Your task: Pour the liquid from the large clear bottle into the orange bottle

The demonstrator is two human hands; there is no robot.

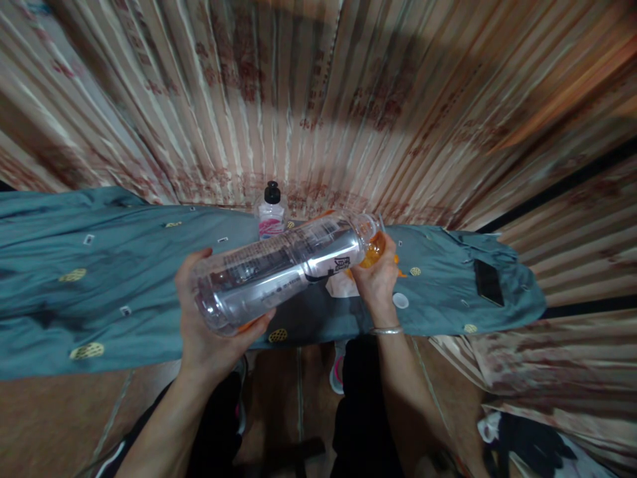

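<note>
A large clear plastic bottle point(283, 269) with dark printed lettering lies tilted across the middle of the view, its neck higher and to the right. My left hand point(209, 332) is closed around its base. At the neck end, my right hand point(375, 275) is closed on a see-through orange object point(374, 251), close beside the bottle's mouth; fingers hide much of it, and its kind is unclear. Whether the two touch I cannot tell. Beneath the right hand lies something white point(342, 285), partly covered. A small round white cap-like disc point(401, 301) rests to its right.
A teal cloth with yellow patterns point(134, 279) covers the long narrow surface. Behind the large bottle stands a small black-capped bottle point(271, 216) with a pink label. A dark phone point(488, 282) lies at the right. Pleated patterned curtains point(298, 99) hang close behind.
</note>
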